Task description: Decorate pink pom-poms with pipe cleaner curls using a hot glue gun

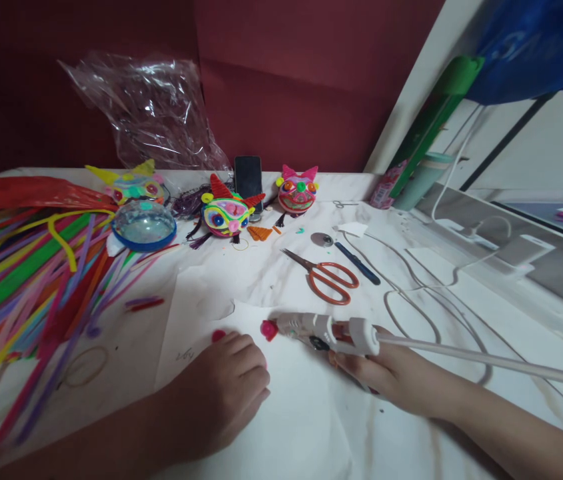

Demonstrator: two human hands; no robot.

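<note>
My right hand [381, 367] is wrapped around a white hot glue gun [306, 327], which points left with its cord trailing to the right. At its nozzle is a small pinkish-red fuzzy piece [269, 329]; whether they touch I cannot tell. Close by on the left, my left hand [228, 387] is closed, knuckles up, over white paper [286, 413]. Bits of a pink piece [218, 335] show at the edges of its fingers, and the rest is hidden beneath them. Red-handled scissors [331, 280] lie beyond the glue gun.
Colourful pipe cleaners [36, 280] spread across the left. At the back stand a blue-rimmed bowl [144, 227], a phone [248, 180], a multicoloured lion head [226, 213] and a pink one [298, 190]. Cables [411, 267] curl at right, near a dark blue tool [358, 263].
</note>
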